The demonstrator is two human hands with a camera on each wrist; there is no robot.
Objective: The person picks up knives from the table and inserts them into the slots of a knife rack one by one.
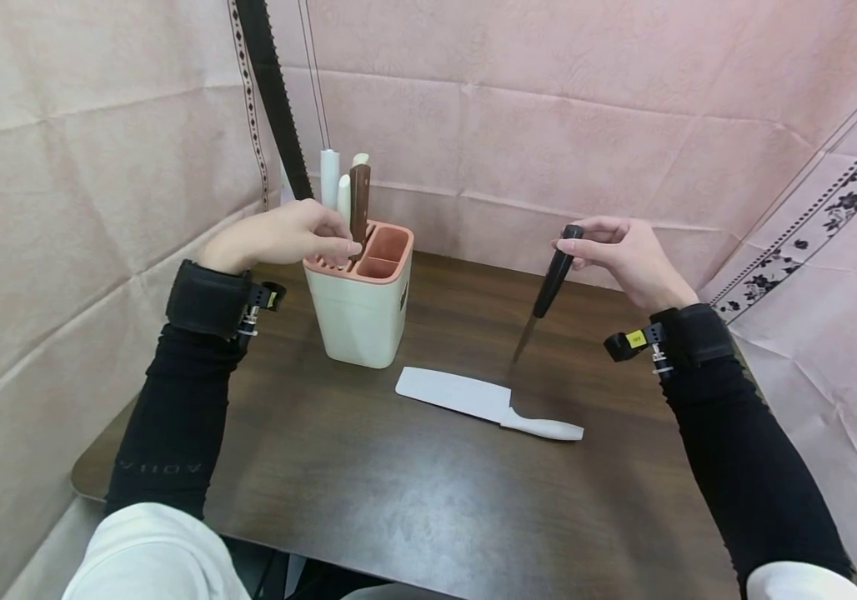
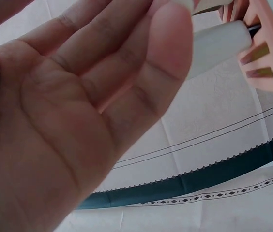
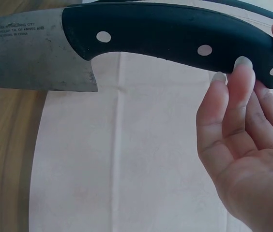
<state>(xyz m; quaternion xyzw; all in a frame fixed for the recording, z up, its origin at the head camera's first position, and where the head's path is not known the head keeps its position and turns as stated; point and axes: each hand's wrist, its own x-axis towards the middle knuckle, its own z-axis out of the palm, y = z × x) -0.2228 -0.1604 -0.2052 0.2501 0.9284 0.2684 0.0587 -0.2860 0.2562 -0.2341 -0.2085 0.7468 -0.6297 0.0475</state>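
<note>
With the blade hanging down over the table, a kitchen knife (image 1: 553, 282) with a black riveted handle is pinched near its handle end by my right hand (image 1: 619, 254). Its handle (image 3: 151, 31) and steel blade (image 3: 30, 53) show large in the right wrist view. My left hand (image 1: 293, 236) is bent over the cream knife block (image 1: 353, 321), thumb tip at the lower part of a brown knife handle (image 1: 360, 196). Its fingertips are partly hidden, so I cannot tell whether they grip that handle. A white cleaver (image 1: 458, 392) lies flat on the table below both hands.
White and cream handles (image 1: 329, 179) stand upright in the block beside the brown one. The block's orange top (image 1: 397, 229) has slots and two square compartments. Pinkish cloth (image 1: 563, 125) hangs behind and beside the dark wooden table (image 1: 368, 467).
</note>
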